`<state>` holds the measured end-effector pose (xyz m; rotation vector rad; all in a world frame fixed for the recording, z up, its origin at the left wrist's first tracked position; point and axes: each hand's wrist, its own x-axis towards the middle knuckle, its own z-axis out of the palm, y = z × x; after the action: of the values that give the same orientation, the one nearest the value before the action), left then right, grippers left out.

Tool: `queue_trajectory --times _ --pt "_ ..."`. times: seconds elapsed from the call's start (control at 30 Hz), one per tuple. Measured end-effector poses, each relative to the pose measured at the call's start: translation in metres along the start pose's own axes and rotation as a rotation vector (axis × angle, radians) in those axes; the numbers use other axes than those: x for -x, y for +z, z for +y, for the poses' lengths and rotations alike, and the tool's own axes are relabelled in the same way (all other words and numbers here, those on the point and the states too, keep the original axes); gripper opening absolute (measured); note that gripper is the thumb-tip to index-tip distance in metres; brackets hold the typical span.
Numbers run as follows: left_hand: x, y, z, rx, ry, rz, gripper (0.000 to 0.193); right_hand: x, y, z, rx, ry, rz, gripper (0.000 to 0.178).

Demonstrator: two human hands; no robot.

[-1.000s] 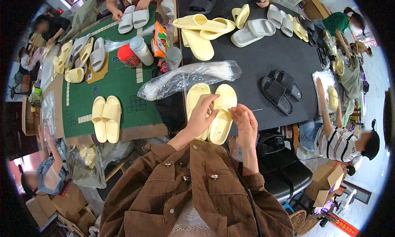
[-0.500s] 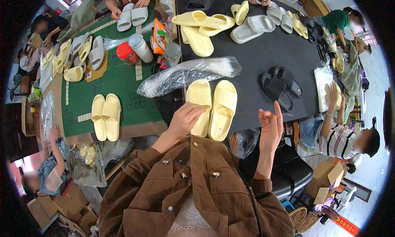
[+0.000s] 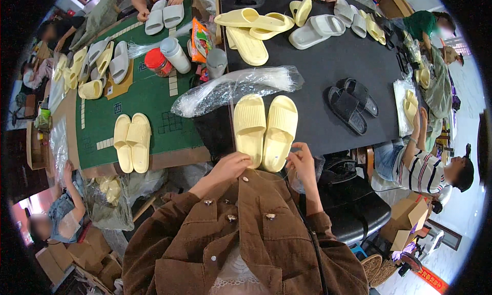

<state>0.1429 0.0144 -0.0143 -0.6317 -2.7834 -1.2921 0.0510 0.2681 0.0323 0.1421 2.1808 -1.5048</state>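
Observation:
In front of me at the table's near edge lies a pair of pale yellow slippers, side by side with toes pointing away: a left slipper [image 3: 249, 131] and a right slipper [image 3: 280, 133]. My left hand [image 3: 231, 166] is closed in a pinch beside the heel of the left one. By the heel of the right one, my right hand [image 3: 302, 164] also has thumb and finger pinched together. What either pinch holds is too small to make out. Just beyond the toes stretches a clear plastic bag [image 3: 238, 91] filled with thin white strands.
Black slippers [image 3: 352, 106] lie to the right, another yellow pair [image 3: 132, 143] on the green mat at left. Farther back are grey slippers [image 3: 316, 31], a red-lidded jar [image 3: 158, 62] and a white bottle [image 3: 175, 55]. Co-workers sit around the table; a black chair [image 3: 353, 205] stands at right.
My right hand has come down and left from its raised, pointing pose to the right slipper's heel. My left hand has shifted slightly toward me, off the left slipper's side.

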Motion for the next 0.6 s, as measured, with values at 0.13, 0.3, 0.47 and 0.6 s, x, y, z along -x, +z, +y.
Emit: queue_trajectory --times 0.13,0.3,0.47,0.6 --pt "-0.010 0.012 0.000 -0.040 -0.161 0.052 0.031 -0.009 0.017 0.015 0.196 -0.096 0.017 0.015" --pt "-0.034 0.029 -0.011 -0.162 -0.151 0.139 0.052 -0.031 0.049 0.028 0.306 -0.481 0.117 0.025" --pt "-0.074 0.028 -0.002 -0.113 -0.300 0.103 0.072 -0.070 0.058 0.046 0.603 -0.541 0.047 0.021" --pt "-0.088 0.046 -0.014 -0.167 -0.402 0.094 0.068 -0.084 0.060 0.039 0.607 -0.441 -0.041 0.025"
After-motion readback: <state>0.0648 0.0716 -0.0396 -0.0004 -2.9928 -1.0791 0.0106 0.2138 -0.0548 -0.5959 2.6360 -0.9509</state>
